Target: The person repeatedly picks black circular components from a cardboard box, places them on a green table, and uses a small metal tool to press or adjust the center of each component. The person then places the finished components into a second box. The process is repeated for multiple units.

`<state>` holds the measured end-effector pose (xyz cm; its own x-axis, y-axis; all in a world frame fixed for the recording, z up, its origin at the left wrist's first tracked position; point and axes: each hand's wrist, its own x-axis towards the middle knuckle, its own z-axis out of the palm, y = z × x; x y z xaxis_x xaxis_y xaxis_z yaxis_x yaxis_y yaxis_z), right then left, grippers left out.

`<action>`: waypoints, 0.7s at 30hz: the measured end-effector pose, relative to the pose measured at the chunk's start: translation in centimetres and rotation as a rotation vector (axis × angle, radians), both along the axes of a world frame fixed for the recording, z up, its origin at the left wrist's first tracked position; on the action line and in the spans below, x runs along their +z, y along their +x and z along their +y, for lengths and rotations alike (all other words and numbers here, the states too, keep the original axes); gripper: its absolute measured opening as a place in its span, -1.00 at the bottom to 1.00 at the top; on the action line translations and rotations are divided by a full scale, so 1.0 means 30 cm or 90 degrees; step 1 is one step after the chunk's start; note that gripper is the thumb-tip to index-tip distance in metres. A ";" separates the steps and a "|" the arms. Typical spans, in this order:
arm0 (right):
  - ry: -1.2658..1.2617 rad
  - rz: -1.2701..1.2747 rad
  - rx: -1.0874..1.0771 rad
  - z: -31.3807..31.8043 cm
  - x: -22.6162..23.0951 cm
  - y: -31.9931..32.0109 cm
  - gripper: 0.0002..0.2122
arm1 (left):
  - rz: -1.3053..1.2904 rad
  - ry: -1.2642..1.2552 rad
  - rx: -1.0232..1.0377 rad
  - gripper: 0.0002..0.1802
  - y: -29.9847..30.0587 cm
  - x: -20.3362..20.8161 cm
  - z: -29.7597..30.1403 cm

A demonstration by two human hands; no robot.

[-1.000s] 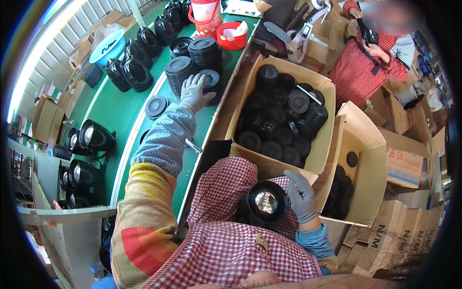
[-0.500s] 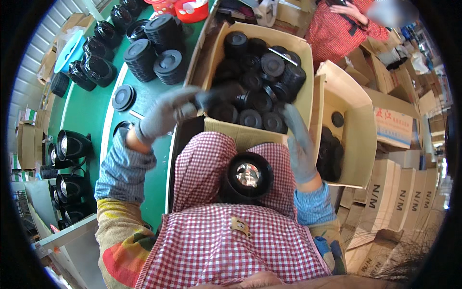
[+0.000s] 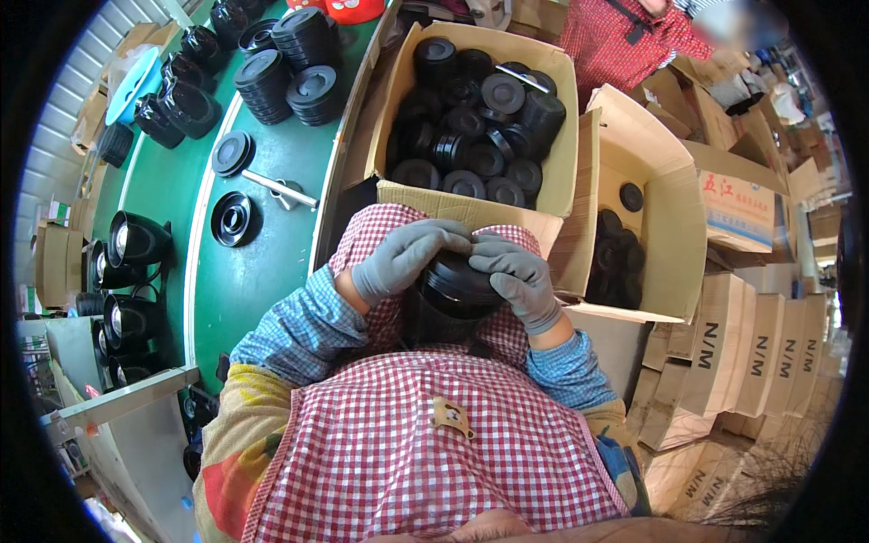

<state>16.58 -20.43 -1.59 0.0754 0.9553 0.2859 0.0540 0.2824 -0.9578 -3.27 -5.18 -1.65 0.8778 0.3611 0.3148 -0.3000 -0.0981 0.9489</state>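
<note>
Grey-gloved, gripping black lid (image 3: 459, 282) with left hand (image 3: 409, 259) at ten o'clock, right hand (image 3: 520, 276) at two. Seemingly holding it atop housing (image 3: 444, 326).

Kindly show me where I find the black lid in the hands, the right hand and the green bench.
Black lid (image 3: 458, 281), head view: its visible surface.
Right hand (image 3: 523, 275), head view: back of the hand.
Green bench (image 3: 246, 285), head view: bare top.

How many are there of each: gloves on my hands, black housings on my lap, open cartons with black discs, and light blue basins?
Left glove and right glove: 2
Black housing: 1
Larger carton and smaller carton: 2
Light blue basin: 1
Total: 6
</note>
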 end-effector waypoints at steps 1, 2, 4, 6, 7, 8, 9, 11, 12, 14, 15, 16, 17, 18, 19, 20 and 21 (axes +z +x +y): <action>0.018 -0.046 0.011 0.004 0.005 0.010 -0.70 | -0.010 0.034 0.018 -0.53 0.003 -0.008 -0.006; 0.037 -0.091 0.023 0.009 0.009 0.014 -0.71 | -0.020 0.068 0.037 -0.53 0.007 -0.012 -0.010; 0.040 -0.107 -0.004 0.007 0.012 0.005 -0.83 | -0.035 0.097 0.031 -0.54 0.016 -0.003 -0.011; 0.040 -0.116 -0.022 0.013 0.011 0.004 -0.88 | -0.030 0.131 0.014 -0.54 0.019 -0.023 0.000; 0.046 -0.122 -0.020 0.020 0.009 0.006 -0.89 | -0.043 0.154 0.024 -0.58 0.019 -0.020 -0.001; 0.053 -0.129 -0.017 0.028 0.007 0.009 -0.88 | -0.052 0.180 0.033 -0.59 0.018 -0.029 0.004; 0.058 -0.134 -0.016 0.032 0.003 0.012 -0.86 | -0.061 0.205 0.040 -0.59 0.019 -0.042 0.006; 0.069 -0.148 -0.013 0.044 -0.007 0.017 -0.83 | -0.074 0.238 0.053 -0.61 0.019 -0.058 0.011; 0.073 -0.155 -0.013 0.047 -0.011 0.019 -0.82 | -0.079 0.244 0.057 -0.62 0.020 -0.059 0.011; 0.077 -0.162 -0.012 0.053 -0.021 0.025 -0.82 | -0.094 0.250 0.064 -0.64 0.022 -0.064 0.012; 0.077 -0.166 -0.012 0.052 -0.023 0.028 -0.83 | -0.104 0.248 0.065 -0.64 0.027 -0.068 0.013; 0.080 -0.175 -0.014 0.053 -0.024 0.027 -0.83 | -0.114 0.247 0.067 -0.65 0.031 -0.073 0.014; 0.083 -0.183 -0.015 0.055 -0.023 0.025 -0.83 | -0.127 0.255 0.066 -0.66 0.034 -0.077 0.016; 0.088 -0.191 -0.016 0.059 -0.024 0.022 -0.84 | -0.139 0.266 0.066 -0.67 0.038 -0.081 0.023; 0.090 -0.192 -0.016 0.058 -0.027 0.023 -0.84 | -0.152 0.276 0.067 -0.67 0.039 -0.083 0.025; 0.091 -0.194 -0.016 0.055 -0.030 0.024 -0.84 | -0.142 0.264 0.059 -0.68 0.039 -0.083 0.023; 0.093 -0.194 -0.017 0.052 -0.034 0.024 -0.84 | -0.132 0.251 0.050 -0.68 0.039 -0.077 0.021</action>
<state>17.31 -18.87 -2.60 -0.0101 0.9011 0.4334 0.3408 0.4106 -0.8457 -2.12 -4.54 -3.96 0.7565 0.2414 0.6079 -0.4564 -0.4709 0.7550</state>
